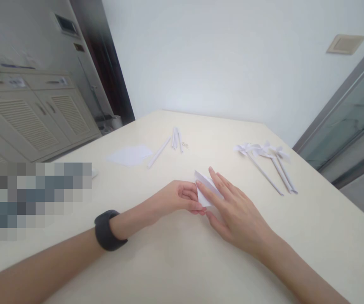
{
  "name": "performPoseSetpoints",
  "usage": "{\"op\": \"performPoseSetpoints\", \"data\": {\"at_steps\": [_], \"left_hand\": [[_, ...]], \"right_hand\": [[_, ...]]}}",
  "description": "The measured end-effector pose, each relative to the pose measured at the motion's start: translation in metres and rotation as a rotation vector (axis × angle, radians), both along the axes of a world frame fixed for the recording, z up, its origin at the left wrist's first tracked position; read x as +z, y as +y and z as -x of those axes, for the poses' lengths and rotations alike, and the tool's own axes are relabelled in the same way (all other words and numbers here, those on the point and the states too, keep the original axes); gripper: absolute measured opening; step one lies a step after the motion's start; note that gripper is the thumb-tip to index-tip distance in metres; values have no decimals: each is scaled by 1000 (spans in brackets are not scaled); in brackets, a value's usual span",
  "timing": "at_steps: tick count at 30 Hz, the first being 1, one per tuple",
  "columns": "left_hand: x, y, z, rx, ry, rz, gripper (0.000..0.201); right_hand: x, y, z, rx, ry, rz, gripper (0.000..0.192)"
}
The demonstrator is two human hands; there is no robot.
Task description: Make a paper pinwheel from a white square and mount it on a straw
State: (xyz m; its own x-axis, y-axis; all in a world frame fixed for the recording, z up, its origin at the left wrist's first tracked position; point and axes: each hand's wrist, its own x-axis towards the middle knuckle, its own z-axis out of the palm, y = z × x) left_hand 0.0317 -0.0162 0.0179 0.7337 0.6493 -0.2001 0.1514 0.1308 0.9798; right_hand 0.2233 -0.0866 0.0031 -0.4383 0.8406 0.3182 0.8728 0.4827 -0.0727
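A small piece of white paper [205, 197], with a raised flap at its top, is between my hands near the middle of the table. My left hand [182, 197] pinches its lower left edge between thumb and fingers, the other fingers curled. My right hand [232, 202] lies over the paper's right side with fingers stretched out, the index fingertip resting on the sheet. Part of the paper is hidden under the right hand. A black band [107, 230] sits on my left wrist.
On the cream table [156, 270], flat white paper sheets [129, 155] lie to the left. Several rolled paper sticks [175, 138] and small pins [185, 145] lie at the back. Paper pinwheels [262, 150] on sticks rest at the right. A white wall [226, 59] stands behind.
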Motion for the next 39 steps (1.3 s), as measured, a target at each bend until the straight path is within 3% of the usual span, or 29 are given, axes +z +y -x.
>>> {"op": "performPoseSetpoints", "data": {"at_steps": [6, 9, 12, 17, 20, 24, 30, 34, 39], "left_hand": [[-2, 3, 0, 37, 32, -39, 15], [-4, 6, 2, 33, 65, -59, 12], [-3, 8, 5, 15, 105, -67, 13], [2, 6, 6, 17, 123, -96, 13], [2, 5, 4, 7, 128, -105, 14], [-5, 7, 1, -6, 145, -112, 12], [-10, 10, 2, 31, 147, -145, 12], [-10, 9, 3, 36, 164, -145, 13], [-12, 8, 3, 57, 196, -145, 24]], "right_hand": [[0, -2, 1, 20, 209, 128, 76], [8, 0, -5, -63, 514, 309, 78], [17, 6, -20, -131, 873, 507, 59], [17, 23, -53, -99, 1499, 753, 60], [12, 29, -62, -110, 1546, 770, 53], [12, 24, -51, -116, 1514, 820, 41], [21, 15, -34, -104, 1479, 873, 44], [24, 14, -34, -27, 1422, 898, 33], [25, 13, -35, 84, 1340, 979, 37]]}}
